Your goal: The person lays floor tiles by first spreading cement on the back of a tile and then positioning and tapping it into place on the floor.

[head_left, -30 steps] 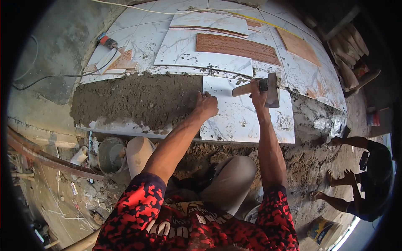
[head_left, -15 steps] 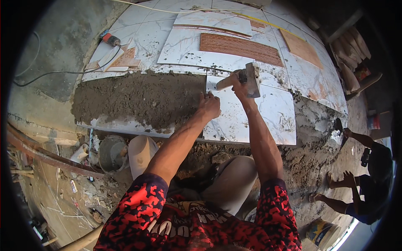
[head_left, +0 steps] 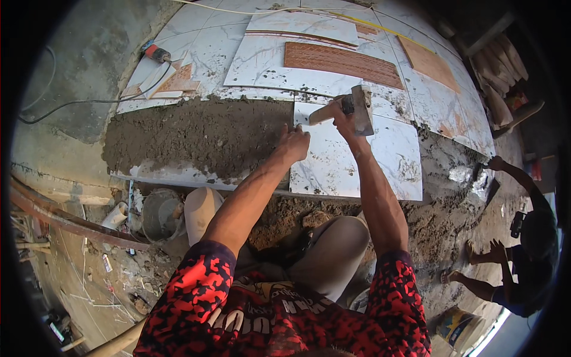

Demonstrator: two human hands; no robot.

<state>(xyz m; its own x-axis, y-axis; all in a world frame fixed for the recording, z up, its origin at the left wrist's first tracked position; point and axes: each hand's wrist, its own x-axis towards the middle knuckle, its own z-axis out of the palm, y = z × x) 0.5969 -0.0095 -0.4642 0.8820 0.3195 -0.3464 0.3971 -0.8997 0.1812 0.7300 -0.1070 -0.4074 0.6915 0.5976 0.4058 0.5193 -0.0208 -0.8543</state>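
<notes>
My right hand [head_left: 344, 118] is wrapped round a mallet [head_left: 361, 110] with a grey block head and a pale thick handle pointing left, held over a white marble-patterned tile [head_left: 333, 169]. My left hand [head_left: 294, 144] rests at the left edge of that tile, its fingers apart and holding nothing; some fingertips reach over the mortar. To the left of the tile spreads a rough bed of wet grey-brown mortar [head_left: 196, 134].
Brown tile strips [head_left: 342, 62] lie on laid white tiles beyond. A red corded power tool [head_left: 156, 52] sits at the far left. A bucket [head_left: 162, 215] stands by my left knee. At the right, a co-worker's hand [head_left: 495, 163] reaches toward grey mortar [head_left: 446, 172].
The mallet has shifted slightly right and its head has tilted a little. My left hand's fingers have spread and moved slightly left. The co-worker's hand has moved up, away from me.
</notes>
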